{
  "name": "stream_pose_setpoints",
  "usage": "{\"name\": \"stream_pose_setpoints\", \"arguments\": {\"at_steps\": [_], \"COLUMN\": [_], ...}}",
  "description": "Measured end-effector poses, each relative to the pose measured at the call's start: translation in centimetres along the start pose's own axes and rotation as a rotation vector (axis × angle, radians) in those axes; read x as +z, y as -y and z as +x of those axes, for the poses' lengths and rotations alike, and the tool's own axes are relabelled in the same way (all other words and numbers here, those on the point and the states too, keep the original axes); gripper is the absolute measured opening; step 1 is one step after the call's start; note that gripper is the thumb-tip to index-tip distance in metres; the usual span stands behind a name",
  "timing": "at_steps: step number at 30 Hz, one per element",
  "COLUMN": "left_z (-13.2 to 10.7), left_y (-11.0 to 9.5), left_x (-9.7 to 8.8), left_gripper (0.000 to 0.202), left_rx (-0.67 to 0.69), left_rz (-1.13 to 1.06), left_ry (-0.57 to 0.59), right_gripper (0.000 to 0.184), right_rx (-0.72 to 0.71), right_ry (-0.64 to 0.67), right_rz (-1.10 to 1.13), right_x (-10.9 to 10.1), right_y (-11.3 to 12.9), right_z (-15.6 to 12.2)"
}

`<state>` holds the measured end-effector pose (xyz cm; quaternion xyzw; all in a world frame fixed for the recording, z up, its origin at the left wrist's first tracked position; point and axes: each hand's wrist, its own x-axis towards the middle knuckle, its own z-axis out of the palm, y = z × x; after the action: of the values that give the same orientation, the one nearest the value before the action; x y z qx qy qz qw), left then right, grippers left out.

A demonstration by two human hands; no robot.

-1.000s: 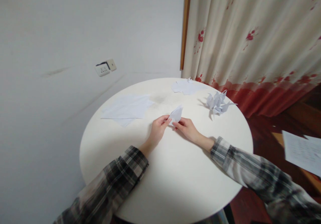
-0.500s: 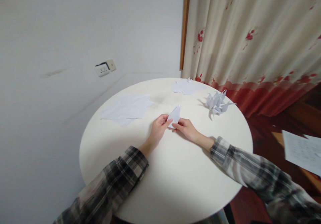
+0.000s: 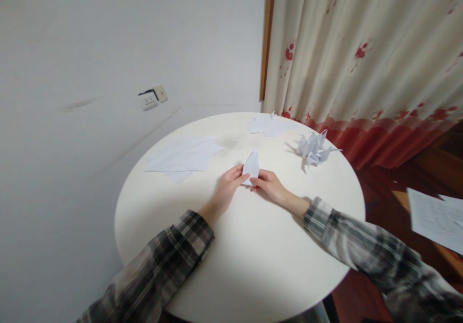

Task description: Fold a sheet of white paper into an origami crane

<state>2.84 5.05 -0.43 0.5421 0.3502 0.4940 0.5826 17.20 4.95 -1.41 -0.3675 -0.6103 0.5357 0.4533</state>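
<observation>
A small folded piece of white paper [image 3: 251, 165], pointed at its far end, lies near the middle of the round white table [image 3: 253, 265]. My left hand [image 3: 227, 189] pinches its near left corner with thumb and fingers closed. My right hand [image 3: 269, 185] pinches the near right corner in the same way. Both wrists rest low over the tabletop, and plaid sleeves cover my forearms.
A stack of flat white sheets [image 3: 184, 155] lies at the table's left. More paper [image 3: 268, 125] sits at the far edge, and several folded paper cranes [image 3: 314, 148] stand at the right. A flowered curtain [image 3: 361, 48] hangs behind. Printed sheets [image 3: 436, 218] lie off to the right.
The folded paper has turned slightly, its tip swinging from the right toward straight ahead and lying lower on the table. Both hands have kept their pinch and hardly shifted.
</observation>
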Motion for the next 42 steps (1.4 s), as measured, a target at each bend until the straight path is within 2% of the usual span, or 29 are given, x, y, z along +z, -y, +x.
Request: {"name": "stream_pose_setpoints", "arguments": {"at_steps": [13,24,42], "left_z": [-0.07,0.04,-0.15], "left_y": [0.0,0.09,-0.09], "left_x": [-0.35,-0.31,-0.2], "left_gripper": [0.032,0.042,0.037], "left_rx": [-0.06,-0.071,-0.093], "left_rz": [-0.036,-0.055,-0.064], "left_ry": [0.03,0.06,0.056], "right_gripper": [0.015,0.015,0.014], "right_rx": [0.046,0.054,0.05], "right_ry": [0.016,0.034,0.039], "right_rz": [0.102,0.07,0.066], "right_x": [0.08,-0.03,0.04], "right_y": [0.16,0.14,0.21], "right_z": [-0.01,-0.09,-0.14]}}
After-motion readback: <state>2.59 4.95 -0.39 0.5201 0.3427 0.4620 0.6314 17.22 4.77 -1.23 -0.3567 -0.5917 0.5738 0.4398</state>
